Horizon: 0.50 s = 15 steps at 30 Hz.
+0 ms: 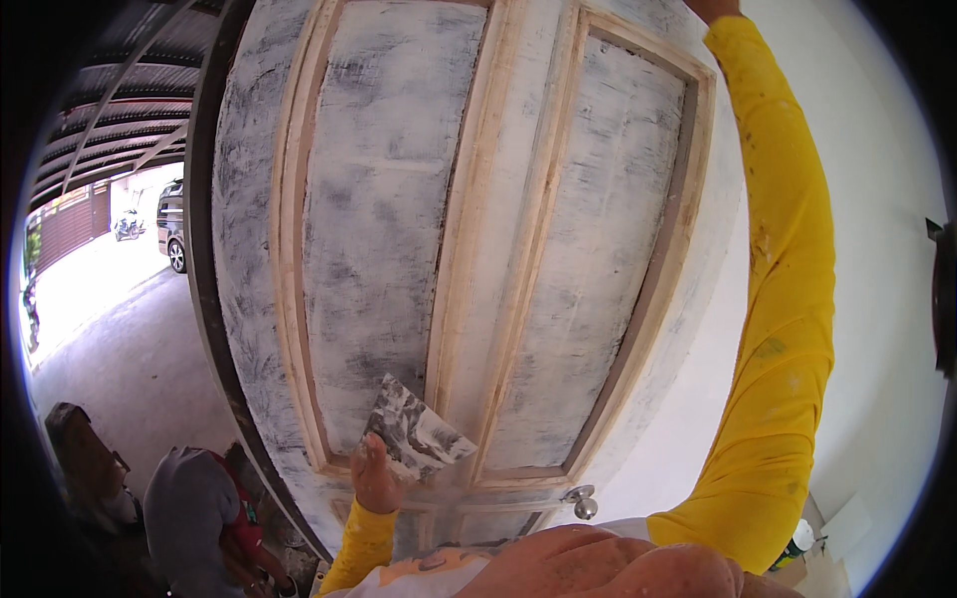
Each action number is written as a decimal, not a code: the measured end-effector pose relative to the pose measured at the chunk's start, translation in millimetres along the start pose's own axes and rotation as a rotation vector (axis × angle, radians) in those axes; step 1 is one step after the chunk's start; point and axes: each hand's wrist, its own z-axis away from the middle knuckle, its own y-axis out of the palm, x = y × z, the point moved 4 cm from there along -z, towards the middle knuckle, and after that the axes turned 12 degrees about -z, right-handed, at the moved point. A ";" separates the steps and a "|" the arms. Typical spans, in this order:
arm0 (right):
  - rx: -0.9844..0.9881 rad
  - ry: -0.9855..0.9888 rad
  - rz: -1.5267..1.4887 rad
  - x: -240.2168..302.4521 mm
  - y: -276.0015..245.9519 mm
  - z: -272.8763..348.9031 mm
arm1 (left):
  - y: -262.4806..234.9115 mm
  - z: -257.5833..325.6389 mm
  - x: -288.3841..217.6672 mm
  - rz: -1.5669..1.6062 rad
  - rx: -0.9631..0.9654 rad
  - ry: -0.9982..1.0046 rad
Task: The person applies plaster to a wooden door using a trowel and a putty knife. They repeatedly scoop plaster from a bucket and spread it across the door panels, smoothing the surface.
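My left hand (377, 476) holds a flat, roughly rectangular plate (417, 435) smeared with white and dark putty, its thumb over the near edge. The plate is tilted in front of a panelled door (478, 249), near the bottom of the upper panels. White filler over dark grey streaks covers the panels, and bare wood-coloured moulding frames them. My right arm, in a yellow sleeve, stretches up along the door's right side. Only part of my right hand (713, 8) shows at the top edge, so its fingers and anything in them are out of sight.
A round metal doorknob (581, 501) sticks out at the lower right of the door. Bent over at lower left is another person (189, 518) in grey. Beyond the dark door frame (214, 279) lie a driveway and a parked vehicle (172, 224). A white wall (872, 299) stands at right.
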 end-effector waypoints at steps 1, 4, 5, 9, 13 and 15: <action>0.017 -0.052 -0.031 5.8 7.3 -8.7 | 5.8 -0.7 -0.5 0.061 0.024 -0.017; 0.091 -0.007 -0.063 10.2 30.0 -27.6 | 31.0 3.6 3.6 0.340 0.219 -0.365; 0.090 -0.053 -0.064 10.8 34.4 -29.4 | 36.4 5.0 1.7 0.506 0.216 -0.427; 0.109 -0.115 0.009 -2.2 47.0 -10.1 | 43.6 11.0 -4.2 0.509 0.176 -0.545; 0.253 -0.041 0.238 -35.5 42.4 23.3 | 41.3 20.7 -1.9 0.454 0.225 -0.565; 0.297 0.058 0.297 -50.1 31.6 37.0 | 47.2 27.9 2.5 0.601 0.264 -0.727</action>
